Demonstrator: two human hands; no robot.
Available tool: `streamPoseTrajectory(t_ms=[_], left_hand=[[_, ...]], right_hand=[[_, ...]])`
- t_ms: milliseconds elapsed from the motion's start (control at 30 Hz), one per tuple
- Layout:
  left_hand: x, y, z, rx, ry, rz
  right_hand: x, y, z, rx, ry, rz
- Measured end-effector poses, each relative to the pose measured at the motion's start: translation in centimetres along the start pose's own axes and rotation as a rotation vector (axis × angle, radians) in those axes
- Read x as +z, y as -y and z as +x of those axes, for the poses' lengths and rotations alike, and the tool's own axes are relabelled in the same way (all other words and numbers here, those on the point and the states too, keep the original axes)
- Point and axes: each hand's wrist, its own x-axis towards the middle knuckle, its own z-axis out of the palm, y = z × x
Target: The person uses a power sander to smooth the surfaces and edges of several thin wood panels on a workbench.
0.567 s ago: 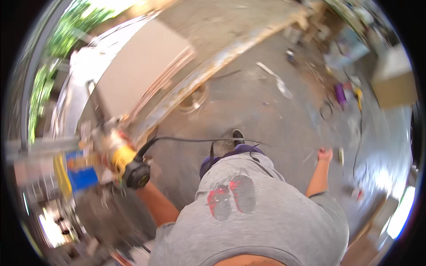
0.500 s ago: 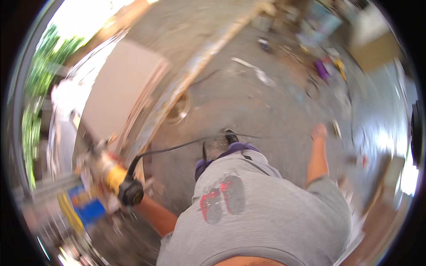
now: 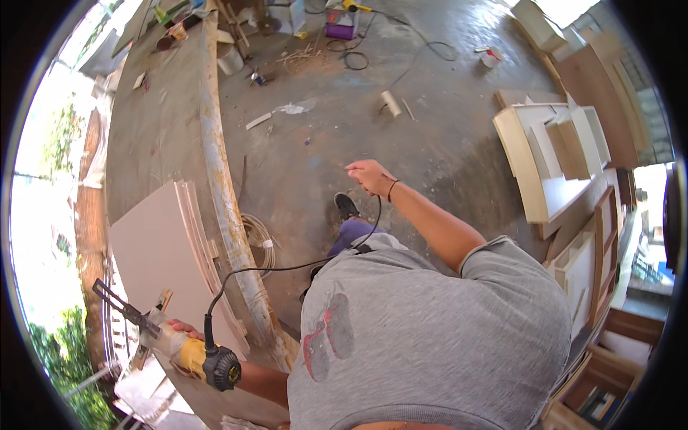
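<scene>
The left hand [image 3: 185, 329], at the lower left of the view, held the tool [image 3: 194, 356], its fingers closed around the pale upper part of the body. The tool was yellow and black, tilted, with its round black end toward the person. A slotted dark bar [image 3: 122, 308] stuck out from its other end, toward the upper left. Much of the left hand was hidden behind the tool.

From the tool the cord [image 3: 287, 269] looped up and ran across in front of the person to the right hand [image 3: 369, 176]. That hand was raised near the middle of the view, well apart from the tool, its fingers curled narrow on the cord and one of them pointing left. A dark band [image 3: 392, 189] circled the right wrist.

Pale boards [image 3: 159, 247] were stacked just beyond the tool; whether the two touched, I could not tell. A rusty strip [image 3: 223, 168] ran along the floor [image 3: 308, 161] to the right of the boards, and a coil [image 3: 259, 245] lay just beside it. A black shoe [image 3: 346, 206] showed below the right hand. Farther off were a tube [image 3: 390, 104], a white strip [image 3: 258, 122] and a purple container [image 3: 340, 29]. Drawers [image 3: 562, 147] stood piled at the right.
</scene>
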Motion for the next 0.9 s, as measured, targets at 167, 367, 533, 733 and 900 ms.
streamPoseTrajectory(t_ms=[167, 367, 533, 733, 900], left_hand=[[-3.7, -3.3, -4.1, 0.074, -0.129, 0.012], [-4.3, 2.2, -0.3, 0.193, -0.344, 0.107], [-5.4, 6.8, 3.6, 0.105, -0.201, 0.033], [-4.4, 14.9, 12.9, -0.048, -0.601, 0.235], [-3.0, 15.3, 16.9, -0.356, -0.656, 0.427]], right_hand=[[4.2, 4.1, -6.1, -0.276, 0.227, -0.120], [-0.4, -2.5, -2.8, -0.908, -0.986, -0.854], [14.4, -0.7, -13.6, -1.044, 0.312, -0.581], [18.5, 0.0, -6.7, -0.947, 0.446, -0.060], [17.8, 1.6, 1.1, -1.144, 0.210, 0.230]])
